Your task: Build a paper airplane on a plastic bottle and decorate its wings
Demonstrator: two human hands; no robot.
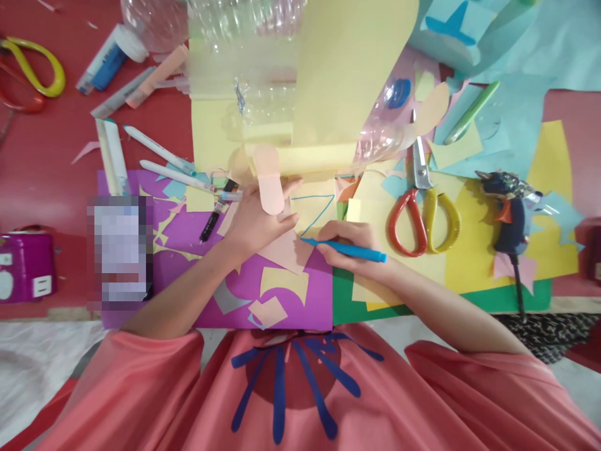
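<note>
My right hand is closed round a blue marker, whose tip touches a pale paper below a drawn blue line. Blue lines on the pale yellow paper form an angular shape. My left hand lies on the papers just left of the drawing, fingers spread. Across its fingers is a peach paper strip with rounded ends; whether the hand grips it is not clear. Underneath, a pale pink paper rests on the purple sheet.
Scissors with red and yellow handles lie right of my right hand. Farther right is a dark blue glue gun. A phone and several pens stand left. Clear plastic bottles lie beyond the hands.
</note>
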